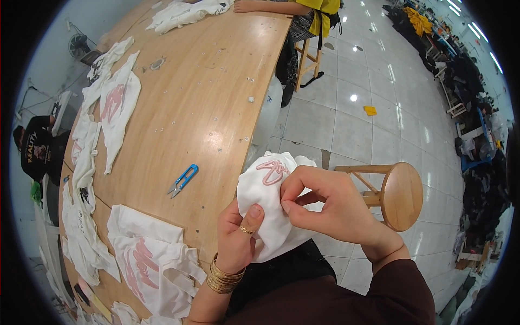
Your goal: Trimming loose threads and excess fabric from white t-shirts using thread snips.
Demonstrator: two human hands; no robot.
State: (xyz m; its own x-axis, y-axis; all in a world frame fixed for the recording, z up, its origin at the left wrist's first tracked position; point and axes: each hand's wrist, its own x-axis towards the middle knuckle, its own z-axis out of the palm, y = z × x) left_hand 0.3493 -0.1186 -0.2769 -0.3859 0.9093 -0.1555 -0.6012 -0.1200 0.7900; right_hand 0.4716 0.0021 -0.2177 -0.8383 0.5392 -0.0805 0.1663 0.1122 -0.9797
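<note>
White garment [271, 203] – held above the lap, at the tabletop's [197, 108] edge.
It is gripped by the left hand [236, 238], thumb pressed on top; the right hand's [330, 206] thumb and forefinger are pressed together at the cloth, though whether fabric or thread is pinched cannot be told. The cloth is judged light, soft and limp – best held taut beside the pink lettering [272, 171], with the stitching left uncreased. Blue snips [182, 180] are laid to the left; a wooden stool [402, 196] is seen at right.
</note>
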